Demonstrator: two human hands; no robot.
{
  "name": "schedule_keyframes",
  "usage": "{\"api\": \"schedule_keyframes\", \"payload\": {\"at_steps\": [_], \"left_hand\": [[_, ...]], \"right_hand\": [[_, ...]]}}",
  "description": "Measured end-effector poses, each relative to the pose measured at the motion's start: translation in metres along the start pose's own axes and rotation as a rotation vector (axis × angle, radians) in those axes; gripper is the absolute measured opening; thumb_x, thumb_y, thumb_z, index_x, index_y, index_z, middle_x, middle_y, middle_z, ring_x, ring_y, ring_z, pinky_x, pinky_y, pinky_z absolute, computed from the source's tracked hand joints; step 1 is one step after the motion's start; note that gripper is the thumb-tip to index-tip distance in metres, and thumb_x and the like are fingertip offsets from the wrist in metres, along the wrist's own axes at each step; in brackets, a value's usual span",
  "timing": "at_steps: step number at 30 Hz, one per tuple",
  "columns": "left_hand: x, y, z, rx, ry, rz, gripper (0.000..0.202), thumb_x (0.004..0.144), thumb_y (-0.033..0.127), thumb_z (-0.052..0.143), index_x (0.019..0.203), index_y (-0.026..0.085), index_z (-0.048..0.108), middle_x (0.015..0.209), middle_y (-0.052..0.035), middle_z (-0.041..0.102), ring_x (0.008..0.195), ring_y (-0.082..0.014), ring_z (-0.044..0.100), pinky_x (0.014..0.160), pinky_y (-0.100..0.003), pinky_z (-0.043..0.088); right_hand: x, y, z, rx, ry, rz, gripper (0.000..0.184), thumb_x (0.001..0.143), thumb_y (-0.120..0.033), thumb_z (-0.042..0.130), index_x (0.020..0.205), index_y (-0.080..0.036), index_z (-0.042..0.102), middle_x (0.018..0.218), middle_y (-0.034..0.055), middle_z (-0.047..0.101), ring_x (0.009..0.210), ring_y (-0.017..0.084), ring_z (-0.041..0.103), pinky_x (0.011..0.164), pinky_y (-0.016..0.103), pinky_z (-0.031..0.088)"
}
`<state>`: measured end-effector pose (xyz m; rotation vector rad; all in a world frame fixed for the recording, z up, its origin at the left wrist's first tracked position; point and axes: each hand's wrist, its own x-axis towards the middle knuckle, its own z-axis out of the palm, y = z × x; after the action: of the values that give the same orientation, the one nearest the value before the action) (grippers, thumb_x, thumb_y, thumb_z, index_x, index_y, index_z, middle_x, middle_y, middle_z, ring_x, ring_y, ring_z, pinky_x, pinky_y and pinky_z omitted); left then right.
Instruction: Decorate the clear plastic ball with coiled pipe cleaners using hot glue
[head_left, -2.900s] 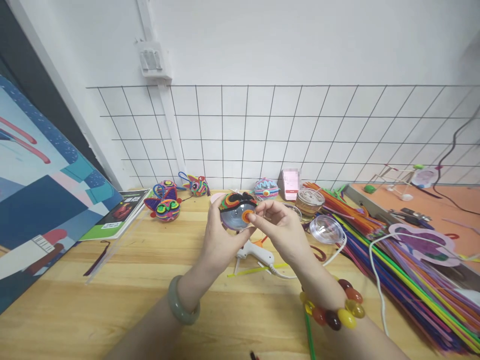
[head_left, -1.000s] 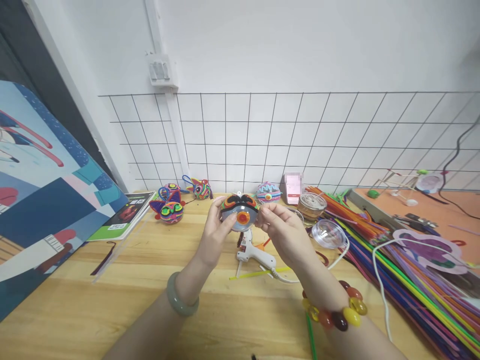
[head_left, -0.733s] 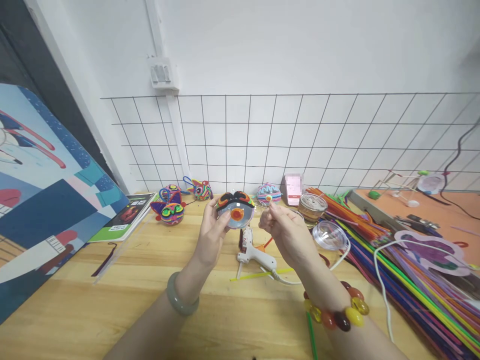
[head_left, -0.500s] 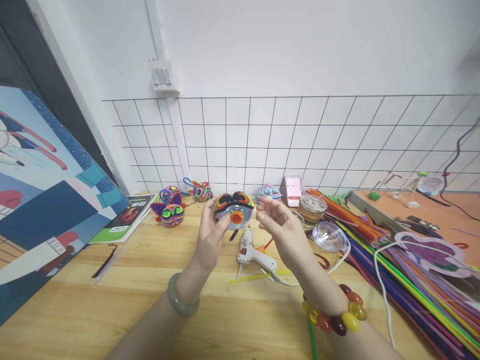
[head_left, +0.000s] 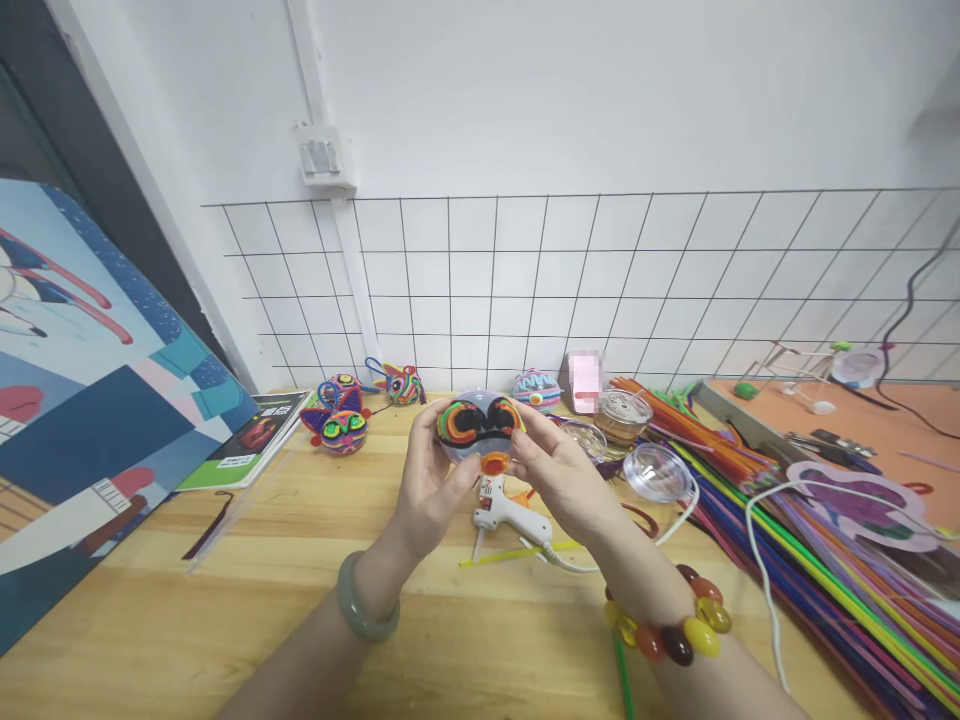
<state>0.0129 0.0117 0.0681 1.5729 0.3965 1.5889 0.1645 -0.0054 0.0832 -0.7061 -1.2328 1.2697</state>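
Between my two hands is a clear plastic ball (head_left: 463, 450) decorated with coiled black, orange and green pipe cleaners and a small orange coil near its lower edge. My left hand (head_left: 431, 480) grips its left side, thumb across the front. On the right side, my right hand (head_left: 551, 465) closes on it with thumb and fingers. Just below the ball, a white hot glue gun (head_left: 510, 515) lies on the table, its nozzle end partly hidden behind the ball and fingers. A yellow pipe cleaner (head_left: 517, 553) lies by the glue gun.
Finished pipe-cleaner balls (head_left: 343, 430) stand at the back left, near a magazine (head_left: 255, 440). Clear plastic half shells (head_left: 658, 472), a jar (head_left: 622, 418) and a phone (head_left: 585, 380) are right of my hands. Bundled pipe cleaners (head_left: 795, 560) and a white cord (head_left: 765, 570) fill the right side.
My right hand has come in from the right and taken hold of the ball. The ball has tilted, so its coiled pattern now faces me more and the orange coil sits lower.
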Motion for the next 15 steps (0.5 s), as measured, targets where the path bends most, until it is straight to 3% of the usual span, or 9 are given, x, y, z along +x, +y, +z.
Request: {"api": "schedule_keyframes", "payload": {"at_steps": [9, 15], "left_hand": [[0.0001, 0.0001, -0.0030, 0.009, -0.035, -0.029, 0.054, 0.077, 0.025, 0.067, 0.125, 0.027, 0.042, 0.129, -0.0089, 0.048, 0.117, -0.0240, 0.049, 0.100, -0.039, 0.041], [0.0025, 0.0049, -0.0023, -0.012, -0.029, -0.044, 0.046, 0.079, 0.032, 0.064, 0.121, 0.022, 0.045, 0.129, -0.0115, 0.048, 0.118, -0.0262, 0.049, 0.098, -0.042, 0.043]], "right_hand": [[0.0007, -0.0026, -0.0090, -0.004, -0.090, -0.027, 0.044, 0.083, -0.037, 0.065, 0.126, -0.031, 0.054, 0.135, 0.0050, 0.053, 0.116, 0.022, 0.054, 0.087, 0.035, 0.049], [0.0024, -0.0023, -0.0064, -0.042, -0.087, -0.114, 0.048, 0.077, -0.034, 0.072, 0.123, -0.031, 0.057, 0.135, 0.0035, 0.054, 0.123, 0.021, 0.050, 0.101, 0.040, 0.042]]}}
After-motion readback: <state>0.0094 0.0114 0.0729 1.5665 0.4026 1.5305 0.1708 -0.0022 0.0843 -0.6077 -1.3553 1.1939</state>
